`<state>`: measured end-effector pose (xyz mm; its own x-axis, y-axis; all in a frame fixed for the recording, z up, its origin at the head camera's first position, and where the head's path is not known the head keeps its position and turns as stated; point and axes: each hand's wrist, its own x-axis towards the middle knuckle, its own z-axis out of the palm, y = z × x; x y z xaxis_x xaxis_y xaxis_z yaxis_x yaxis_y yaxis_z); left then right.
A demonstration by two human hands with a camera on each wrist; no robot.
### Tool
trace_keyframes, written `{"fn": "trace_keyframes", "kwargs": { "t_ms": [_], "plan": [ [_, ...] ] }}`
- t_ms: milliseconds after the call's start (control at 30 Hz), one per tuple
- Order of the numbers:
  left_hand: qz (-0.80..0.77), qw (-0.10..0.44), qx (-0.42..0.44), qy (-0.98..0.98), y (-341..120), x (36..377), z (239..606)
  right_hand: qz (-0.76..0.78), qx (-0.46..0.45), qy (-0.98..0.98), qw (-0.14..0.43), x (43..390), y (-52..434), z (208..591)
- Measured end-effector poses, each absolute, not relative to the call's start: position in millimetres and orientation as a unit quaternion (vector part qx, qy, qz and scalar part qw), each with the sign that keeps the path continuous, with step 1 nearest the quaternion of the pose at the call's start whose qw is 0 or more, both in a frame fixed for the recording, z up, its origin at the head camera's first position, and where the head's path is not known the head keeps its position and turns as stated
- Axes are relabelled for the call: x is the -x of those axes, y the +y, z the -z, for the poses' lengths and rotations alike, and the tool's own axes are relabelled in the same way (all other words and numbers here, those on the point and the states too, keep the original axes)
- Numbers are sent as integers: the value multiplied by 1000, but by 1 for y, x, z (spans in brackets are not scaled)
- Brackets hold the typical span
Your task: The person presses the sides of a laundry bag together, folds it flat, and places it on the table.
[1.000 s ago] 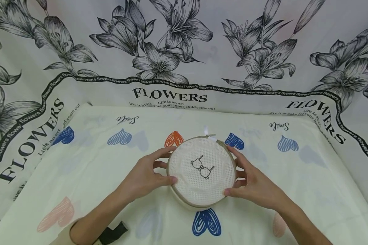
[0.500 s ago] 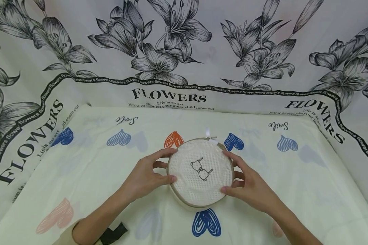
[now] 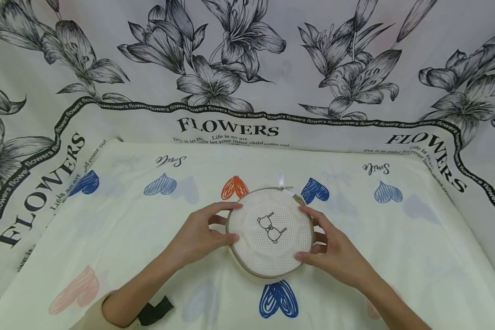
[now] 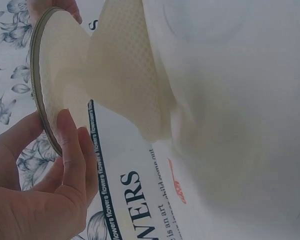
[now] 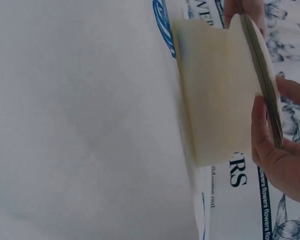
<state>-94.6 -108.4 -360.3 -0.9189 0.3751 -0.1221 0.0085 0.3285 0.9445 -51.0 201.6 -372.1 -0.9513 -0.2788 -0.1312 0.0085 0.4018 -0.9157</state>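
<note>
A round white mesh laundry bag (image 3: 288, 252) stands upright over the cloth, its flat top facing up with a small dark line drawing of a bra. Around the top's edge runs a tan zipper (image 4: 36, 65), and a white ribbon tag shows near the far rim. My left hand (image 3: 200, 233) pinches the left side of the rim, thumb on the top panel. On the right side, my right hand (image 3: 336, 247) holds the rim between thumb and fingers. Both wrist views show the soft side wall (image 5: 215, 95) hanging below the lid down to the cloth.
A pale tablecloth (image 3: 342, 293) printed with hearts covers the table. Behind it rises a white curtain (image 3: 293, 101) with black flower drawings. A black strap (image 3: 154, 311) shows at the left sleeve near the front edge.
My right hand has shifted slightly left and its fingers sit a bit further over the rim. The bag's far edge has come slightly nearer. My left hand keeps its hold nearly in place.
</note>
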Motion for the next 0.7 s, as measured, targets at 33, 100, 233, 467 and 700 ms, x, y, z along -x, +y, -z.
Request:
{"fn": "trace_keyframes", "kwargs": {
  "t_ms": [33,100,233,467,700],
  "plan": [
    [-564,160,-121,801,-108,95,361,541,80,826,135,51,201,373],
    [-559,158,-118,805,-109,96,362,543,75,824,140,51,201,375],
    [-547,151,-116,815,-109,96,362,538,58,828,150,52,198,378],
    [-536,158,-110,822,-108,98,367,520,37,840,152,52,194,383],
    [-516,154,-107,836,-106,101,371,497,58,855,139,54,194,386]
  ]
}}
